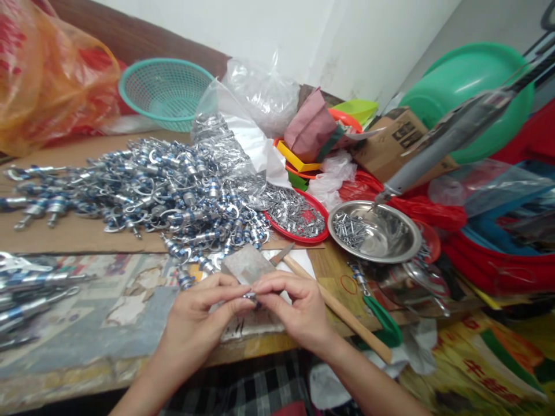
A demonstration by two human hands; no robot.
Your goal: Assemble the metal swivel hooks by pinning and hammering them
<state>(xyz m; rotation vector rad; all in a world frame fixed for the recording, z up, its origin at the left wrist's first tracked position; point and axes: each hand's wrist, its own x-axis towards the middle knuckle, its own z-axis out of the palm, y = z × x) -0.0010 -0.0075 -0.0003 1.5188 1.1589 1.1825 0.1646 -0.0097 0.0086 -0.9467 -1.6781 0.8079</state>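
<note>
My left hand (208, 312) and my right hand (297, 306) meet at the front edge of the bench. Both pinch the same small metal part (250, 297), mostly hidden by my fingertips. Just beyond them lies a flat grey metal block (248, 264). A blade with a dark point (281, 254) rests beside the block. To the right a long wooden handle (347, 315) slants past my right hand. A large heap of silver and blue metal fittings with ring ends (173, 190) covers the cardboard behind.
A red tray (325, 232) of small metal pieces and a steel bowl (407, 254) of pins stand right of the heap. A grey electric screwdriver (451, 138) hangs over the bowl. More fittings (26, 306) lie at left. A teal basket (173, 118) is behind.
</note>
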